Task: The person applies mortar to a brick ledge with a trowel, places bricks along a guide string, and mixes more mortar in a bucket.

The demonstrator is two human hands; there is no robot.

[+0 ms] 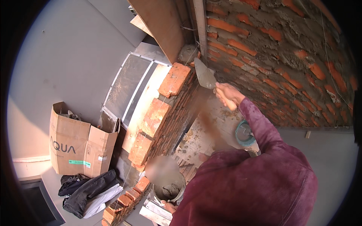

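My right hand (227,95) is closed around the wooden handle of a trowel (205,75), out at the end of my stretched arm. The pointed, greyish blade is tilted up toward the corner where a low brick wall (155,117) meets a tall brick wall (271,56). Whether it touches either one, I cannot tell. Lower down, my left hand (169,206) grips the side of a bucket (183,188) holding grey mortar (168,191); some fingers are hidden. A blurred patch covers part of the bucket's far rim. Loose-edged orange bricks (174,80) top the low wall.
A thin string (150,128) runs along the low wall. Beyond it stand a cardboard box (71,139) and dark clothes (88,192). A teal-rimmed bucket (244,132) sits on the spattered floor beneath my right arm. A wooden board (160,24) leans over the corner.
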